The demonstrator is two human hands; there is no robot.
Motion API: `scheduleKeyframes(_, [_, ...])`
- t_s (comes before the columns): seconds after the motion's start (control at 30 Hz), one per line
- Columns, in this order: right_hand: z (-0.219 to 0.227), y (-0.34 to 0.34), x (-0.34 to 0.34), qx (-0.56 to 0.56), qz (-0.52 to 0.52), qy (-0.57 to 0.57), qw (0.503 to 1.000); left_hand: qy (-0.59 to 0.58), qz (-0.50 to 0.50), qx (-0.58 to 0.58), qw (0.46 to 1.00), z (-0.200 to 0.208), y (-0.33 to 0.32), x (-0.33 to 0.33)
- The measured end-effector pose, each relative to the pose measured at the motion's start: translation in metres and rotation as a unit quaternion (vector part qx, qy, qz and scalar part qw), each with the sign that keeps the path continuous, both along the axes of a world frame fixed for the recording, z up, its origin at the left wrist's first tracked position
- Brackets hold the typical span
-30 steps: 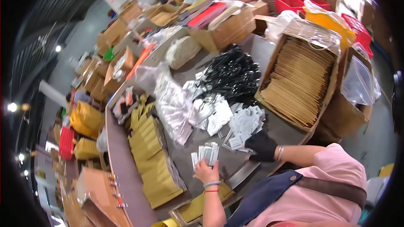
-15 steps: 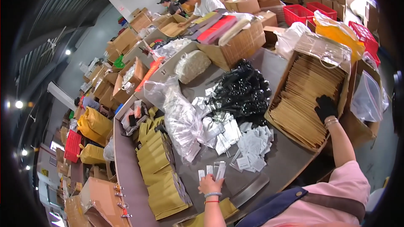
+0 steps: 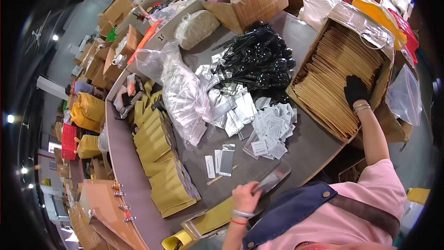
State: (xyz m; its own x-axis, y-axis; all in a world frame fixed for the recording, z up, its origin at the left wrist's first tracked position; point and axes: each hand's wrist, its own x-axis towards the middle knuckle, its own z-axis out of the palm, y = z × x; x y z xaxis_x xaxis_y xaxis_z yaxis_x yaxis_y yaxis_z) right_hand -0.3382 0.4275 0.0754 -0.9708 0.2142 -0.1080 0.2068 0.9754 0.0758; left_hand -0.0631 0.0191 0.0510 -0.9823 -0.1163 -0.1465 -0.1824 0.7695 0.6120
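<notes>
My gloved right hand (image 3: 356,91) is resting on the envelopes (image 3: 326,81) in the box (image 3: 309,59), out to my right, its fingers pointing away from me; can't tell if they're gripping. Envelopes are overlapping in a packed row, edges running far-left to near-right across the box; my fingers are lying over their right side. Left hand (image 3: 246,198) is staying well apart, fingers half-curling at the near-left end of the clear strip (image 3: 279,174), over the counter (image 3: 307,155); pinching or just touching, can't tell.
</notes>
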Motion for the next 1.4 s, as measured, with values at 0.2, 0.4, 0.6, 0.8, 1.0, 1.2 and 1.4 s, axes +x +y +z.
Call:
scheduleKeyframes(0.2, [-0.036, 0.034, 0.008, -0.098, -0.013, 0.152, 0.984, 0.095, -0.032, -0.139, 0.985, -0.012, 0.022, 0.010])
scheduleKeyframes(0.4, [-0.040, 0.030, 0.006, -0.127, 0.076, 0.336, 0.930, 0.113, -0.024, -0.081, 0.990, 0.001, 0.016, -0.021])
scheduleKeyframes(0.6, [-0.032, -0.102, -0.022, -0.669, 0.101, 0.109, 0.729, 0.199, -0.080, -0.044, 0.976, -0.017, 0.020, -0.079])
scheduleKeyframes(0.8, [0.013, -0.201, -0.039, -0.222, 0.403, 0.203, 0.865, 0.133, -0.093, -0.109, 0.981, -0.037, 0.017, -0.099])
scheduleKeyframes(1.0, [-0.007, -0.231, -0.069, -0.128, 0.413, 0.209, 0.877, 0.130, -0.071, -0.044, 0.988, -0.033, 0.010, -0.109])
scheduleKeyframes(1.2, [-0.017, -0.232, -0.078, -0.136, 0.440, 0.266, 0.847, 0.146, -0.067, -0.021, 0.987, -0.041, 0.002, -0.112])
scheduleKeyframes(1.4, [-0.021, -0.229, -0.082, -0.138, 0.428, 0.280, 0.848, 0.164, -0.042, -0.002, 0.986, -0.044, 0.005, -0.107])
